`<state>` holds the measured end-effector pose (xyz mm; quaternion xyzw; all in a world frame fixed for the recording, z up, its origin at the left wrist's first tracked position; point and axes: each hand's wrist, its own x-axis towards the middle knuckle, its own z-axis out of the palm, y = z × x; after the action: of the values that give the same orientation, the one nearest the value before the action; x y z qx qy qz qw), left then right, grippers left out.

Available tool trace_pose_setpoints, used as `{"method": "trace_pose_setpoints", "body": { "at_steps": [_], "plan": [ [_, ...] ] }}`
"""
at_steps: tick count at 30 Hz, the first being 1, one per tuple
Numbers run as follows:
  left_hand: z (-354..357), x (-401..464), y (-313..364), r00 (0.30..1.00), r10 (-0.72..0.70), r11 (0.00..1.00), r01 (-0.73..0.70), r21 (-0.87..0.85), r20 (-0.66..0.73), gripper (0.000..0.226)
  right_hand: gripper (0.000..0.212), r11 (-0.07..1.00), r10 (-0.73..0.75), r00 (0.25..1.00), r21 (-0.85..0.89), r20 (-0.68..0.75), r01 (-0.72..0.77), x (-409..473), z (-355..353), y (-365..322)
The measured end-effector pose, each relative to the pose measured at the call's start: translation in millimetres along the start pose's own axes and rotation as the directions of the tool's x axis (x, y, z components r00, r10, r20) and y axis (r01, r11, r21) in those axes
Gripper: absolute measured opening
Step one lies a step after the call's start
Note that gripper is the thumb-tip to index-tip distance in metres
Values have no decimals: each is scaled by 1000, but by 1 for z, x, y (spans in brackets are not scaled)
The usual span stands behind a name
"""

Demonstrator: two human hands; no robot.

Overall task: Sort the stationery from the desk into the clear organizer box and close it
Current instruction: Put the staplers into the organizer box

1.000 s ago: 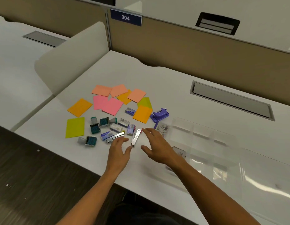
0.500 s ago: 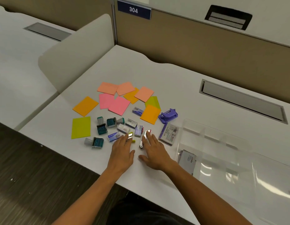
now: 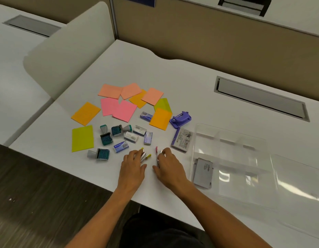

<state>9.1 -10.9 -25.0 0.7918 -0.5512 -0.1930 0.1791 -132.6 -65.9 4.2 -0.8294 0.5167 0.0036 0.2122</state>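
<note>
My left hand (image 3: 132, 166) grips a small metal stapler with yellow tips (image 3: 145, 154) on the white desk (image 3: 173, 72). Beside it my right hand (image 3: 168, 167) grips a second small stapler with a pink tip (image 3: 157, 154). The clear organizer box (image 3: 230, 140) lies open to the right, a grey booklet (image 3: 203, 173) in its near left compartment. Coloured sticky notes (image 3: 125, 110), several teal stamps (image 3: 106, 138), small staple boxes (image 3: 131, 136), a purple hole punch (image 3: 181, 119) and a purple-edged packet (image 3: 182, 139) lie spread behind the hands.
The box's clear lid (image 3: 298, 179) lies flat to the right of it. A grey cable hatch (image 3: 260, 98) sits in the desk behind the box. A white curved divider (image 3: 69, 47) stands at the left, a beige partition (image 3: 208, 36) behind. The desk's front edge runs just under my wrists.
Both hands have gone from lying flat over the two staplers to curling around them, the staplers now lifted at their front ends. The camera has dipped and moved closer.
</note>
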Motion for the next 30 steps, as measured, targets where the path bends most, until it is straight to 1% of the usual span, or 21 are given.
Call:
{"method": "trace_pose_setpoints", "body": {
  "at_steps": [4,6,8,10,12,13,14,16,17,19,21,22,25,27,30],
  "plan": [
    [-2,-5,6,999,-32,998,32,-46,14,58,44,998,60,998,27,-5,-60,2,-1,-3],
    [-3,-8,10,998,-65,995,65,-79,11,57,54,993,99,994,67,36,-101,3,-4,-4],
    [-4,-11,14,992,-123,980,123,-158,12,57,70,983,125,988,122,90,-135,2,-8,-4],
    [-4,-13,17,982,-186,952,187,-240,27,59,84,980,128,983,136,133,-146,3,-13,-3],
    [-5,-14,23,971,-235,918,235,-319,39,62,92,970,142,975,169,173,-172,3,-20,-1],
    [-6,-15,26,968,-246,907,244,-342,37,62,94,955,157,967,220,200,-200,2,-24,0],
    [-7,-16,31,969,-247,904,241,-354,29,63,95,919,177,955,307,237,-246,1,-30,1],
    [-9,-19,42,974,-228,904,212,-370,0,64,92,786,204,929,515,307,-343,-5,-42,5],
    [-10,-20,48,975,-220,902,198,-384,-12,64,88,732,208,928,581,308,-357,-9,-48,7],
    [-11,-21,61,979,-202,898,171,-406,-35,64,78,708,211,943,626,256,-328,-18,-61,14],
    [-11,-22,75,985,-163,897,127,-423,-49,64,67,715,210,959,639,189,-283,-29,-74,24],
    [-9,-23,82,989,-139,894,102,-435,-54,65,65,719,210,965,644,158,-262,-34,-79,32],
    [-5,-25,106,995,-84,885,52,-463,-48,68,76,735,240,969,641,60,-222,-54,-87,63],
    [-1,-28,123,998,-47,872,24,-489,-35,71,82,759,289,957,608,6,-233,-68,-88,84],
    [7,-33,143,1000,21,842,-24,-539,-12,78,83,758,354,934,597,-37,-263,-91,-86,107]
  ]
}}
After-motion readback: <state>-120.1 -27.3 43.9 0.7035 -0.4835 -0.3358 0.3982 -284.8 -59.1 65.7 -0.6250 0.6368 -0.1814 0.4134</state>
